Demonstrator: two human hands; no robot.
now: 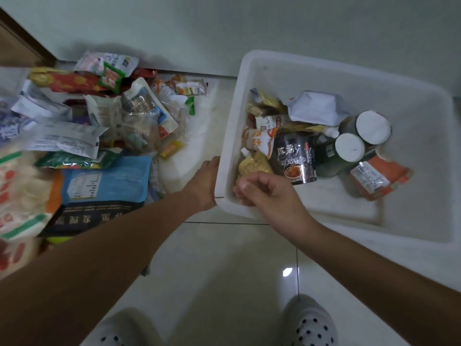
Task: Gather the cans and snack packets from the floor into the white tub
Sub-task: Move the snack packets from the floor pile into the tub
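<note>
The white tub (414, 228) stands on the floor at the right. Inside it lie two dark cans with white lids (349, 147), a black printed can (296, 158), an orange packet (379, 177), a white pouch (316, 108) and several small snack packets (259, 141). A heap of snack packets (99, 126) covers the floor at the left, with a blue bag (107, 178) nearest me. My left hand (204, 181) lies against the tub's outer left wall, its fingers hidden under the rim. My right hand (264, 191) curls over the tub's near left corner rim.
A wall runs along the back, with a brown door frame (17, 43) at the far left. Glossy pale floor tiles (224, 258) lie between the heap and the tub. My two feet in white dotted slippers (309, 323) stand at the bottom.
</note>
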